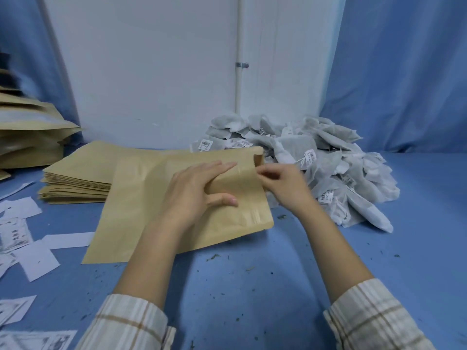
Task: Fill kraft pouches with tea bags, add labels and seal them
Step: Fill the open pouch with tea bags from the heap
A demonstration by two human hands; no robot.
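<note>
A kraft pouch lies flat on the blue table, near the middle, with its open end pointing to the right. The left hand rests on top of the pouch — its fingers are straight and a little spread, and the thumb presses down on the paper. The right hand is at the pouch's open end, its fingertips pinching the top edge of the mouth. Just behind the pouch, toward the left edge, sits a stack of flat pouches. A big pile of tea bags sits by the right hand, toward the back of the table. White labels lie scattered along the left edge.
</note>
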